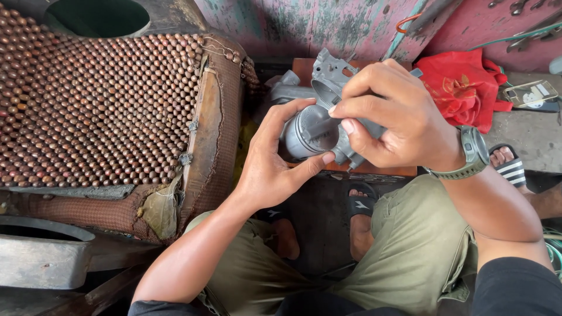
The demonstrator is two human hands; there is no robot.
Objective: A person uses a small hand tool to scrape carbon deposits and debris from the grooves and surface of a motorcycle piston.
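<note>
A grey metal carburetor is held up above my lap with both hands. My left hand cups its round bowl from the left and below, thumb under it. My right hand grips the upper body from the right, fingers curled over the top and a green wristwatch on the wrist. The carburetor's flange sticks up behind my right fingers. Part of the body is hidden by my right hand.
A worn seat covered in brown wooden beads fills the left. A red cloth bag and a phone lie at the right on concrete. Another person's sandalled foot is at the right. My sandalled feet rest below. Wrenches hang on the pink wall.
</note>
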